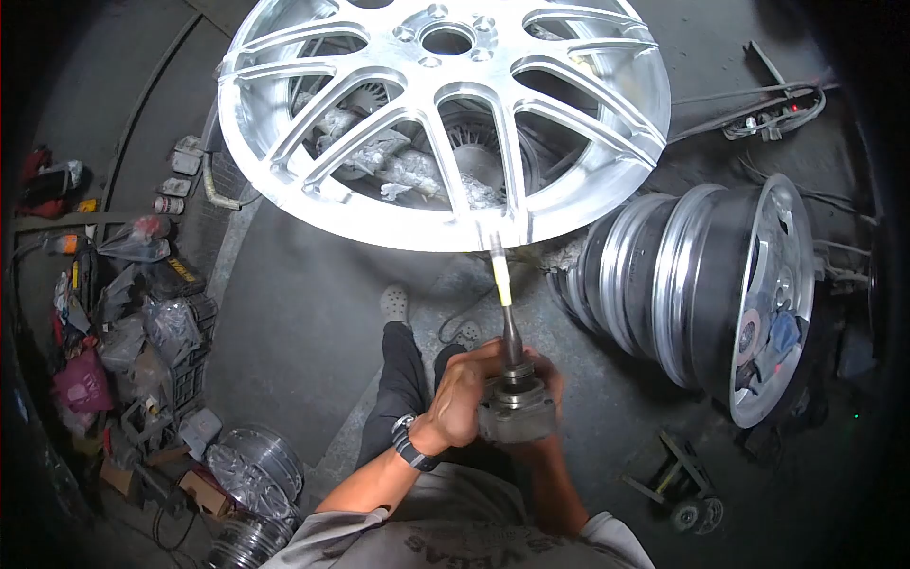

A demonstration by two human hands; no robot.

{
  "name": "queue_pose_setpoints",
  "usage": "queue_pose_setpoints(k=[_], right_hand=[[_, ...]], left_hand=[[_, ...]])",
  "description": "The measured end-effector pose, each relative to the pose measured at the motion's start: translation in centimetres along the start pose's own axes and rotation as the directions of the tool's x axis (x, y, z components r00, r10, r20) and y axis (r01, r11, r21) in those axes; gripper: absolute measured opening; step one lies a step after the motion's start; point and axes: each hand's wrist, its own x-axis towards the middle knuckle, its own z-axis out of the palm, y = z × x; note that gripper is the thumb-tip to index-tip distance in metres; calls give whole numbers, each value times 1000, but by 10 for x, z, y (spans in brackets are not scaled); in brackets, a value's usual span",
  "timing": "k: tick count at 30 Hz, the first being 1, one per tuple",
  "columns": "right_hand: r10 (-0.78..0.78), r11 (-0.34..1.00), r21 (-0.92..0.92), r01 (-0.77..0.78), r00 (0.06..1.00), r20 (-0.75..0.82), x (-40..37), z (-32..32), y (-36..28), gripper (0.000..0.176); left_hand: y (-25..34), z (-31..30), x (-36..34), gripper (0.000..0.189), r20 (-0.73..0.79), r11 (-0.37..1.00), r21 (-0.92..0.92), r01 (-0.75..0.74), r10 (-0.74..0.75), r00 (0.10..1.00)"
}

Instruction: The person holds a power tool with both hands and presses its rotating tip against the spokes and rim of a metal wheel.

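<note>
A bare silver alloy wheel rim [284, 204] with paired spokes fills the top middle of the view, its face toward me. My left hand [458, 403], with a watch at the wrist, is closed around the body of a die grinder [517, 412]. On the tool's other side my right hand [550, 379] is closed too, its fingers mostly hidden behind the tool. A long shaft with a yellow sleeve [502, 277] points away from me, and its blurred tip overlaps the wheel's lower edge at the foot of a spoke.
Several wheel rims [695, 284] lie in a row at right, with discs and a blue cloth in the end one. A small wheeled stand [684, 488] is on the floor. Bags, boxes and tools [142, 322] crowd the left, above more wheels [256, 474]. Cables [796, 104] run upper right.
</note>
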Motion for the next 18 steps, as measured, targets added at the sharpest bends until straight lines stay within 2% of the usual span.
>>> queue_pose_setpoints(k=[1, 2, 4, 5, 6, 7, 11, 13, 14, 15, 16, 17, 18], right_hand=[[36, 992, 122, -37, 999, 7, -1, 1, 2, 83], [35, 992, 123, -35, 999, 4, 0, 0, 2, 83], [-14, 997, -71, 17, 999, 37, 2, -3, 2, 85], [-15, 997, -72, 17, 999, 36, 1, -6, 4, 85], [28, 999, -30, -27, 999, 37, -2, -10, 8, 85], [71, 997, 11, -71, 997, 38, -4, -12, 10, 84], [86, 985, 150, -81, 996, -31, -9, -6, 15, 80], [283, 931, 218, -294, 956, 81, -5, -12, 22, 78], [282, 930, 220, -293, 956, 78, -5, -13, 21, 78], [98, 994, 31, -101, 992, 74, 2, -9, 11, 78], [-85, 982, -160, 102, 990, 109, 6, -6, 6, 78], [-85, 981, -162, 102, 991, 107, 3, -4, 7, 78], [-76, 988, -131, 80, 997, 32, -1, -2, 8, 78]], left_hand=[[0, 0, -1, 92, 0, 1000, 3, 1, -1, 1000], [0, 1, -1, 92, -8, 1000, -2, -5, 5, 1000], [0, 2, 2, 91, -11, 1000, -10, -12, 12, 1000], [1, 2, 6, 83, 26, 997, 19, -72, 71, 997], [2, 1, 9, 75, 65, 990, 45, -132, 129, 990], [1, 1, 9, 75, 66, 990, 42, -132, 129, 990], [0, -4, 3, 77, 61, 994, 35, -106, 104, 993], [-1, -4, -1, 77, 42, 994, 36, -100, 98, 994], [-1, -2, -1, 77, 9, 995, 5, -102, 102, 995], [-1, 0, 0, 77, -23, 994, -27, -107, 106, 994], [-1, 1, 1, 77, -19, 994, -28, -107, 107, 994], [0, 1, 3, 78, 8, 995, -13, -98, 98, 995], [0, 1, 4, 78, 36, 996, 1, -91, 90, 995]])
